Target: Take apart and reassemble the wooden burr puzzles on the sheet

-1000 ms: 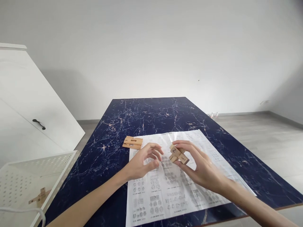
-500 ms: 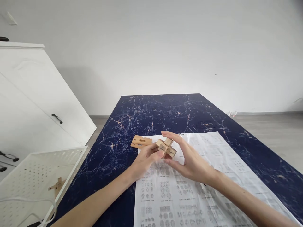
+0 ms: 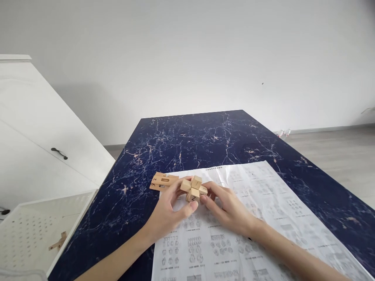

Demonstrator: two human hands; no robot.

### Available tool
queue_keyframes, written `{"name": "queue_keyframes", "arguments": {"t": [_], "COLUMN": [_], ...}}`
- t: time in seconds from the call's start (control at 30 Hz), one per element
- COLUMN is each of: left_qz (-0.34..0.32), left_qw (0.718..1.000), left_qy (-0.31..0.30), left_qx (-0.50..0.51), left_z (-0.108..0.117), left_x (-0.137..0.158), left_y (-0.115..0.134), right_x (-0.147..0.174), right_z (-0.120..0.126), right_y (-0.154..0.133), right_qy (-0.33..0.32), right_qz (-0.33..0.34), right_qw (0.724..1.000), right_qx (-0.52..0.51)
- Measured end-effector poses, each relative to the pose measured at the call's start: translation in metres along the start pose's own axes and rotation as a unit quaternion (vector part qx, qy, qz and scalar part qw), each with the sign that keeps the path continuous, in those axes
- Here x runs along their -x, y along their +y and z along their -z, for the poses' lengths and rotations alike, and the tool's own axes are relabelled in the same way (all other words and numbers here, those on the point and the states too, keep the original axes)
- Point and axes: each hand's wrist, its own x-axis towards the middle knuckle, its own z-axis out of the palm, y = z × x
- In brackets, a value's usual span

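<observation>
Between my two hands is a wooden burr puzzle (image 3: 195, 182), a cross-shaped block of interlocked pale bars with numbers written on their ends. My left hand (image 3: 166, 208) closes on it from the left, thumb at the front on the bar marked 2. My right hand (image 3: 227, 203) pinches the right-hand bar between thumb and fingers. Just beyond my left hand lie flat wooden pieces (image 3: 164, 180) with slots, marked 2 and 3, partly on the paper. Under both hands spreads a large printed sheet (image 3: 252, 218) with rows of small diagrams.
A dark blue marbled table (image 3: 187, 144) extends forward to a white wall. On the left stand a white cabinet (image 3: 38, 128) and a perforated white basket (image 3: 32, 230) with a wooden piece (image 3: 58, 242) inside. A small clear object (image 3: 283, 134) is beyond the table's right edge.
The burr puzzle has turned in my hands and moved slightly left and down. My right hand's spread fingers have closed onto its right bar. The camera view has shifted a little.
</observation>
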Motion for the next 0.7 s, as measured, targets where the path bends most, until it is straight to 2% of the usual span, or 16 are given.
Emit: {"name": "queue_keyframes", "arguments": {"t": [0.17,0.4,0.7], "left_qz": [0.015,-0.001,-0.015], "left_qw": [1.000,1.000,0.999], "left_qy": [-0.006,-0.009,-0.032], "left_qx": [0.007,-0.009,0.017], "left_z": [0.0033,0.0058,0.0075], "left_x": [-0.0005,-0.0027,-0.0027], "left_y": [-0.0027,-0.0029,-0.0030], "right_x": [0.0019,0.0063,0.0092], "right_z": [-0.0026,-0.0064,-0.0099], "right_y": [-0.0033,-0.0056,-0.0098], "right_qy": [0.025,0.065,0.120], "right_qz": [0.025,0.071,0.156], "right_qw": [0.999,0.990,0.952], "right_qx": [0.035,0.108,0.235]}}
